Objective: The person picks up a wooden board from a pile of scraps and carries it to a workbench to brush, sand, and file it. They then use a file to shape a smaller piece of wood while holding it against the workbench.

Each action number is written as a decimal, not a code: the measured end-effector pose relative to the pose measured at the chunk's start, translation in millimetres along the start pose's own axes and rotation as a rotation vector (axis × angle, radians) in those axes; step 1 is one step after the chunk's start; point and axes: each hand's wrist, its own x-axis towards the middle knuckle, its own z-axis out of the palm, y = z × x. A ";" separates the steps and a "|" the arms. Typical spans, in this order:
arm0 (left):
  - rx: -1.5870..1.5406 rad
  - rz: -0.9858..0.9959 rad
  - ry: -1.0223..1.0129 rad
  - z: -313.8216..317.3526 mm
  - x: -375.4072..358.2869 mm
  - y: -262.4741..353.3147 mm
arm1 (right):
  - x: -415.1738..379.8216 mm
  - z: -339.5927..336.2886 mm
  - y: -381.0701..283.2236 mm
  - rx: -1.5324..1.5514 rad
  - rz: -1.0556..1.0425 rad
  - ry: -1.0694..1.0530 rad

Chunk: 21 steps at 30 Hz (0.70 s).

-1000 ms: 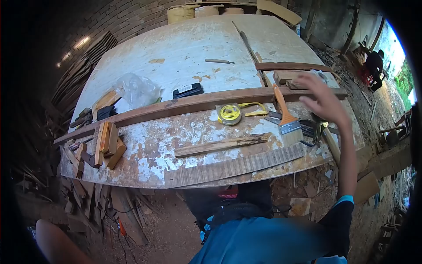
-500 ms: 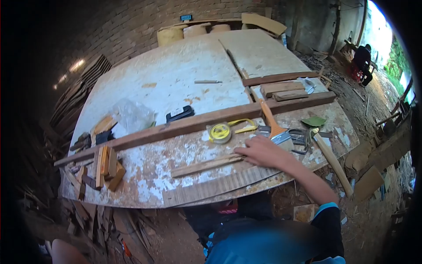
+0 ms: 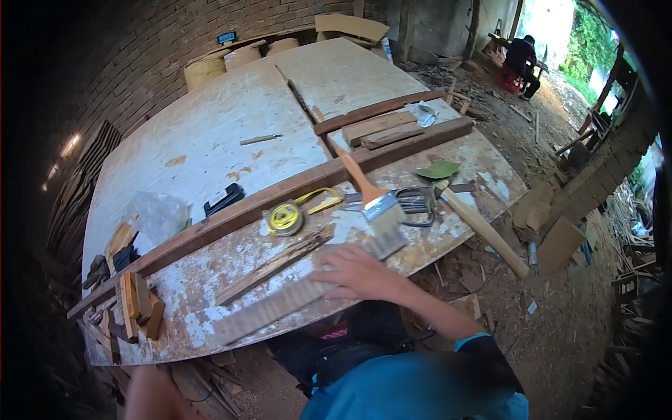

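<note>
My right hand [image 3: 357,271] is closed over a long, flat wooden strip [image 3: 262,311] with a ribbed-looking face, near the front edge of the worktable. The strip looks slightly blurred, and its right end shows beyond my fingers. Just behind it lies a narrow, rough stick [image 3: 273,266]. A paintbrush [image 3: 371,192] with an orange handle and pale bristles lies behind my hand. A yellow tape measure [image 3: 285,218] sits left of the brush, its tape partly out. At the bottom left, only a blurred piece of my left arm or hand [image 3: 157,397] shows; its fingers cannot be made out.
A long brown beam [image 3: 280,192] crosses the worktable [image 3: 203,147]. A wooden-handled tool [image 3: 486,231] overhangs the right edge near a green leaf [image 3: 439,169]. Small wood blocks [image 3: 140,306] are stacked front left. A person [image 3: 521,63] sits far back right.
My right hand has moved from beside the narrow stick and brush toward the front edge, onto the flat strip. The camera view has shifted and turned right. My left arm shows further right.
</note>
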 end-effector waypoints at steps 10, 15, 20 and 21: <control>-0.014 -0.178 -0.936 134.3 -208.8 4.0 | -9.8 -95.7 52.8 -0.396 0.323 0.539; 0.167 -0.091 -1.030 156.0 -209.0 7.6 | -80.0 -145.0 140.7 -0.278 0.973 0.126; 0.209 -0.105 -1.005 165.1 -213.2 5.1 | -104.7 -134.9 189.9 -0.043 0.962 0.179; 0.203 -0.095 -0.982 166.4 -212.1 4.2 | -100.8 -129.5 189.0 -0.141 0.876 0.323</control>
